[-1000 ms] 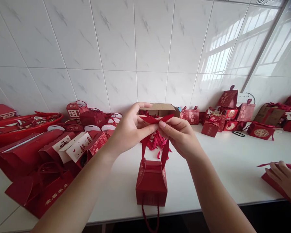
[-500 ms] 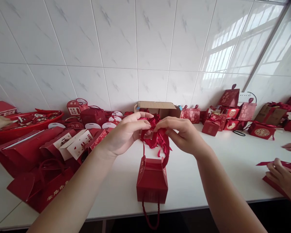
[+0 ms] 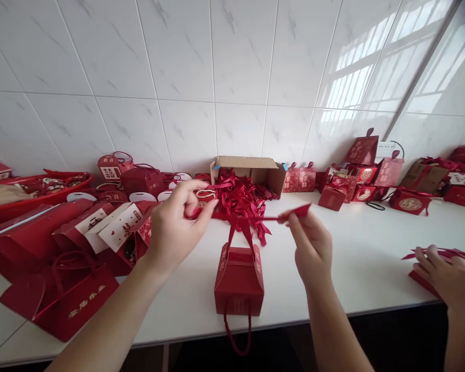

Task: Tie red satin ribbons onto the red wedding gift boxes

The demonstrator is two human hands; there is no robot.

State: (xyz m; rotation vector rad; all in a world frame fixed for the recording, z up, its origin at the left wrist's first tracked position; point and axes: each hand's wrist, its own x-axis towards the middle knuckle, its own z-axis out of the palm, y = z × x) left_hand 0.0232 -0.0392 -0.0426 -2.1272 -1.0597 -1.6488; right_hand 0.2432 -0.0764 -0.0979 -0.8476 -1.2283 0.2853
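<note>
A red gift box (image 3: pixel 239 289) with a twisted cord handle hanging over the table's front edge sits in front of me. From its top a red ribbon (image 3: pixel 251 235) rises to a crossing and spreads out sideways. My right hand (image 3: pixel 312 245), to the right of the box, pinches one ribbon end between thumb and fingers. My left hand (image 3: pixel 178 222), on the left, is curled with the other side of the ribbon running to it; its grip is partly hidden. Behind the crossing lies a heap of red ribbons (image 3: pixel 240 199), spilling from a cardboard box (image 3: pixel 251 163).
Several red and white gift boxes (image 3: pixel 120 227) and a red bag-like box (image 3: pixel 70 299) crowd the left. A red basin (image 3: pixel 81 181) holds small packets, with another person's arm over it. More boxes (image 3: pixel 366 173) stand back right. Another person's hand (image 3: pixel 445 274) holds a red box at right.
My hands have moved apart, the right one outward and lower, drawing the ribbon out to the sides. The ribbon above the box now narrows to a crossing. The view has shifted slightly.
</note>
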